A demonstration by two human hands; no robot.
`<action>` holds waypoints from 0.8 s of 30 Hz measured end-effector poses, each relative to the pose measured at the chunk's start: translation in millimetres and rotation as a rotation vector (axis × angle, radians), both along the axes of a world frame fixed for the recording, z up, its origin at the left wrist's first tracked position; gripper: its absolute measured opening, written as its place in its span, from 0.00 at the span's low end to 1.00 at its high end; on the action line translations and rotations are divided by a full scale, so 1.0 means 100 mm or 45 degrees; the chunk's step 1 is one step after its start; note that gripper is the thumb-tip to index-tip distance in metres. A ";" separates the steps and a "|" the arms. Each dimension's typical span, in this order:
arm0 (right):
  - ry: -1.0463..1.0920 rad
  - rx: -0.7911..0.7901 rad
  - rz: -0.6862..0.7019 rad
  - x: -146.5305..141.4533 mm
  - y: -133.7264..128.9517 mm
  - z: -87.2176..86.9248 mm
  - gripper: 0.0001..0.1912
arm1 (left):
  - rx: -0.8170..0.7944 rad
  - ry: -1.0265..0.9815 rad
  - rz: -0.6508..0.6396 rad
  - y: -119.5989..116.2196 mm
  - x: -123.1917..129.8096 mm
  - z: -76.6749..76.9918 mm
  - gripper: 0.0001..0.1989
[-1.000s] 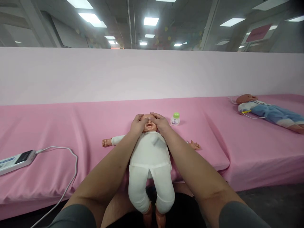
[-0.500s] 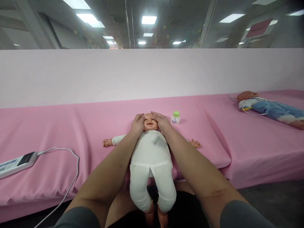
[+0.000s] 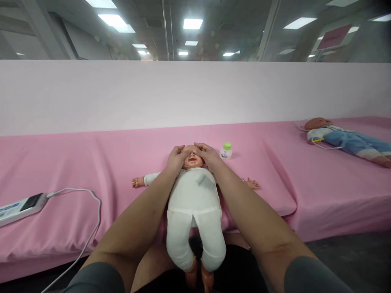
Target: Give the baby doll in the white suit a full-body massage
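A baby doll (image 3: pixel 194 191) in a white suit lies on its back, legs toward me and arms spread to the sides. My left hand (image 3: pixel 177 159) cups one side of its head, fingers along the top and side. On the opposite side my right hand (image 3: pixel 210 156) holds the head in the same way. Both thumbs lie across the doll's face over the eyes, their tips near the nose. The mouth and chin show between my hands. Just right of my right hand stands a small clear bottle (image 3: pixel 225 153) with a green cap.
A pink sheet (image 3: pixel 128 154) covers the long padded surface. At the left lies a white power strip (image 3: pixel 21 208) with its cable (image 3: pixel 98 215) running off the front edge. Another doll (image 3: pixel 345 138) in blue trousers lies far right. A white wall (image 3: pixel 183 93) rises behind.
Both thumbs have moved inward from the sides of the doll's face and now cover its eyes. The doll and bottle stay in place.
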State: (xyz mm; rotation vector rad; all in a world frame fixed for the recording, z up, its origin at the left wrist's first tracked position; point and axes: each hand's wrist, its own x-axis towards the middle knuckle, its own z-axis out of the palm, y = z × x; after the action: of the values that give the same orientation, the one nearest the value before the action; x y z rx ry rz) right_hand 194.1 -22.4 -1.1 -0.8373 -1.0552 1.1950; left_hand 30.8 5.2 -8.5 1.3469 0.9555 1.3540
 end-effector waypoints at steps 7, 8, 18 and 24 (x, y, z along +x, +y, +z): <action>-0.012 0.001 -0.137 -0.05 0.04 -0.01 0.32 | -0.054 -0.040 -0.009 0.06 0.02 -0.02 0.24; -0.001 0.002 -0.146 -0.06 0.05 -0.01 0.31 | -0.052 -0.029 0.004 0.07 0.03 -0.03 0.22; 0.082 -0.195 -0.080 0.00 0.03 0.02 0.21 | -0.026 -0.067 0.032 0.12 0.02 -0.07 0.16; 0.087 -0.159 -0.011 0.01 0.04 -0.01 0.28 | -0.118 -0.215 -0.082 -0.03 0.00 0.04 0.20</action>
State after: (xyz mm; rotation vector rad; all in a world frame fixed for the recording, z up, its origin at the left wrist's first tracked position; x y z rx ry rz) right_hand 195.5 -18.9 -1.7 -0.8904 -0.9276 1.2837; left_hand 30.9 2.2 -4.9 1.1646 0.8438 1.3357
